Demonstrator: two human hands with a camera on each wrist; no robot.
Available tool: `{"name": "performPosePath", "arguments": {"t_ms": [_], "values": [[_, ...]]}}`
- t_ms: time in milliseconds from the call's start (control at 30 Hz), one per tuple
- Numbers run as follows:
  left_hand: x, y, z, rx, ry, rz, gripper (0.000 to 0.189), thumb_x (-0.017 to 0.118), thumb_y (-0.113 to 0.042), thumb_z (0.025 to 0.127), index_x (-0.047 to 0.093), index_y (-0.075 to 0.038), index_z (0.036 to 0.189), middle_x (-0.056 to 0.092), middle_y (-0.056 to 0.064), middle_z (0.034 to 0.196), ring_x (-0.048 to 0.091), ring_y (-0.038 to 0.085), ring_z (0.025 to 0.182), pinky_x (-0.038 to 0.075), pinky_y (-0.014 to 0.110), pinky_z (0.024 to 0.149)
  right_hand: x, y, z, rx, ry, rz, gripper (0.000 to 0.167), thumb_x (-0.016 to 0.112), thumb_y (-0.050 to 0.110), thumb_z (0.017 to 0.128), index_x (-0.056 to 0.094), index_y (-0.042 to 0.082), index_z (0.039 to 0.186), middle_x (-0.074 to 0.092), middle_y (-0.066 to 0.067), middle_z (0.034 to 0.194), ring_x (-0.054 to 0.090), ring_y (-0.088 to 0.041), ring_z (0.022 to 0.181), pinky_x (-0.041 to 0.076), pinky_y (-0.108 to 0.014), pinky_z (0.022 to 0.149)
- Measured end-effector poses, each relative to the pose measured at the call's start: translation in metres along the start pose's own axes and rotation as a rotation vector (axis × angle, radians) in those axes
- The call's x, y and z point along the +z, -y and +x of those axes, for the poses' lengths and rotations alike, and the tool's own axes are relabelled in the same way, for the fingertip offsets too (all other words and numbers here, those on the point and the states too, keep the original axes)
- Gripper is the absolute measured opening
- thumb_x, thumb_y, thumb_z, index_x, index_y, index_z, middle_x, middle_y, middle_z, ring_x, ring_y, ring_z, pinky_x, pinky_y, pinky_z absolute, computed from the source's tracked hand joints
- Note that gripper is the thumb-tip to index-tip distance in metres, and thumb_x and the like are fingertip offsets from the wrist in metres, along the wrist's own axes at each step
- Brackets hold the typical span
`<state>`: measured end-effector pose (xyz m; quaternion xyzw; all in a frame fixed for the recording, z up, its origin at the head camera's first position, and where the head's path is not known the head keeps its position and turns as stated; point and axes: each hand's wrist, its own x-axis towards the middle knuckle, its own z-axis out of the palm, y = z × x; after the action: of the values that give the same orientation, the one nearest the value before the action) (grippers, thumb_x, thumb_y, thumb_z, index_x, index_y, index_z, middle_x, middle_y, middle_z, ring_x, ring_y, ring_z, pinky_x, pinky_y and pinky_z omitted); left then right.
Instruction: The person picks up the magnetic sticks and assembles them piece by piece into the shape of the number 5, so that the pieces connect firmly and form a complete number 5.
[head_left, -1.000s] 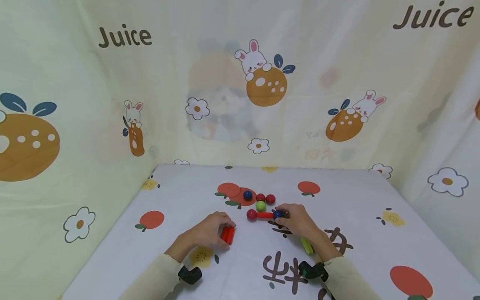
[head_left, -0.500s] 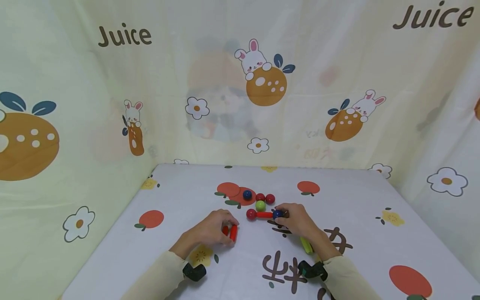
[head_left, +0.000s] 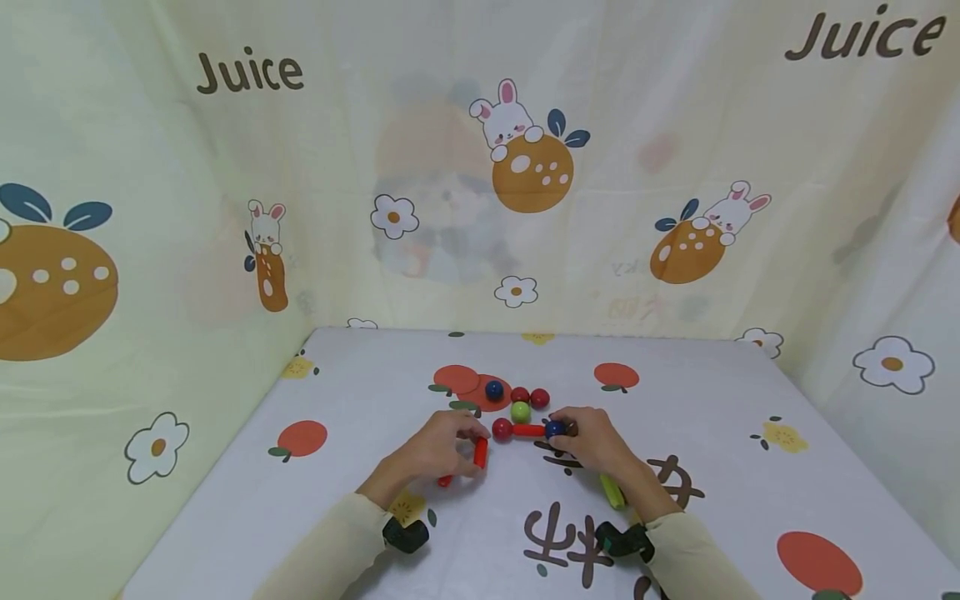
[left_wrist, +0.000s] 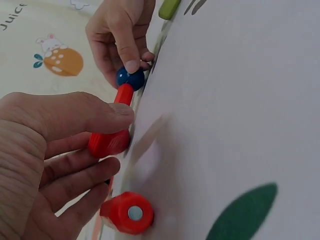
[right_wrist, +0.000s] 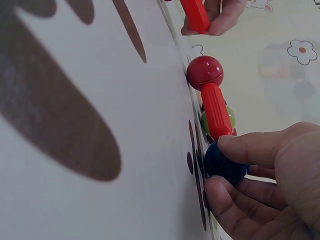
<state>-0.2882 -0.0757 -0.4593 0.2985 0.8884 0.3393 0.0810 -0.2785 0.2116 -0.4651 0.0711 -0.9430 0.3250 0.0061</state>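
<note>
My left hand (head_left: pixel 438 443) pinches a red rod (head_left: pixel 481 452) between thumb and fingers, just left of a red ball (head_left: pixel 502 429). A second red rod (left_wrist: pixel 130 212), with a silvery disc on its end, lies below that hand in the left wrist view. Thumb and fingers of my right hand (head_left: pixel 596 440) hold a blue ball (right_wrist: pixel 225 162). From this ball a red rod (right_wrist: pixel 216 110) runs to the red ball, touching both. The left hand's rod stands apart from the red ball in the right wrist view (right_wrist: pixel 196 15).
Just behind the held row sit a green ball (head_left: pixel 521 412) and two red balls (head_left: pixel 539 398). Another blue ball (head_left: pixel 494 390) stands farther left. A green rod (head_left: pixel 612 492) lies by the right wrist. Printed curtains (head_left: pixel 630 100) enclose the table (head_left: pixel 360 375) at back and sides.
The left hand has moved right and slightly away, carrying one red rod toward the red ball. The other red rod is left behind. My right hand stays on the blue ball.
</note>
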Motion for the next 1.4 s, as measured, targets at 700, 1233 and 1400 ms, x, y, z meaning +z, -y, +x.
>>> {"name": "performPosePath", "arguments": {"t_ms": [700,1233,1400], "values": [[0.014,-0.006,0.018,0.030,-0.039,-0.050,0.039,0.088,-0.013,0.076,0.075,-0.012,0.113,0.058,-0.006,0.105,0.060,0.015,0.095,0.054,0.023,0.078,-0.003,0.000,0.002,-0.016,0.030,0.026,0.037,0.077,0.013,0.091,0.070,0.006,0.126,0.069,-0.005,0.101,0.059,-0.020,0.088,0.056,-0.033,0.079],[0.017,-0.008,0.027,0.022,-0.019,-0.086,0.048,0.090,-0.016,0.077,0.073,-0.013,0.122,0.059,-0.005,0.121,0.063,0.013,0.091,0.054,0.023,0.079,-0.005,0.000,0.003,-0.016,0.053,0.021,0.037,0.076,0.014,0.091,0.069,0.005,0.126,0.069,-0.005,0.099,0.059,-0.019,0.085,0.055,-0.032,0.076],[0.016,-0.005,0.030,0.005,-0.010,-0.124,0.044,0.088,-0.018,0.080,0.073,-0.015,0.121,0.060,-0.004,0.125,0.064,0.009,0.085,0.054,0.023,0.078,-0.011,0.002,0.006,-0.022,0.094,0.008,0.036,0.077,0.016,0.091,0.069,0.006,0.125,0.070,-0.006,0.106,0.060,-0.020,0.090,0.057,-0.036,0.080]]}}
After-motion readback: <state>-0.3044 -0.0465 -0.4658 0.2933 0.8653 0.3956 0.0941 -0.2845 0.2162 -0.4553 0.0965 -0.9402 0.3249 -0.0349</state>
